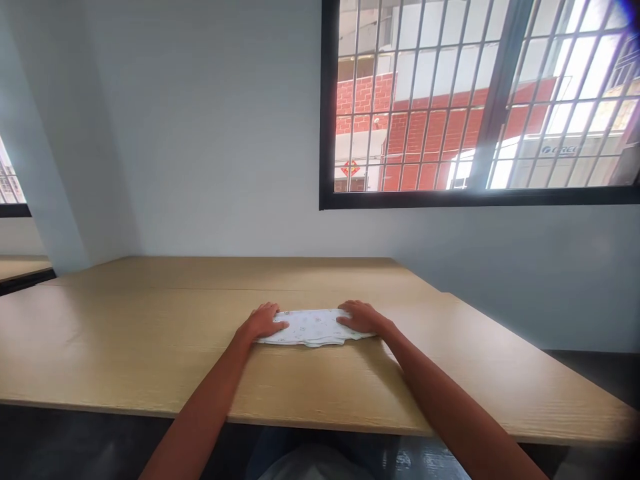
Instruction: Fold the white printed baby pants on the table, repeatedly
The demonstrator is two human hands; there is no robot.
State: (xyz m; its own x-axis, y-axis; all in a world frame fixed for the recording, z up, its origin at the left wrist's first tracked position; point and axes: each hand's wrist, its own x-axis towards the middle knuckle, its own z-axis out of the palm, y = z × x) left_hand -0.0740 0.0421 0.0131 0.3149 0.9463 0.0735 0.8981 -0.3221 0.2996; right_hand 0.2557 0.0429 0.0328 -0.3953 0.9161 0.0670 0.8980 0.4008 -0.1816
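Cloth: a white, folded, small-patterned cloth (pixel 313 328) is laid flat on the wooden table (pixel 150 353), just below the centre of the frame.
Long axis: the strip is stretched from left to right across the picture, roughly parallel to the table's near edge.
Hands and cloth: the cloth is flanked by both hands, its middle left bare between them; each end is touched, so neither hand can be called nearer.
Left hand: the left end is covered by the left hand (pixel 262 321), palm down, thumb parted from the fingers.
Right hand: the right end is covered likewise by the right hand (pixel 359 316), thumb pointed inward; no pinch is seen.
Near edge: uneven layers are shown along the cloth's lower side, towards the bottom of the frame.
Window: a barred window (pixel 493 107) is set in the upper right.
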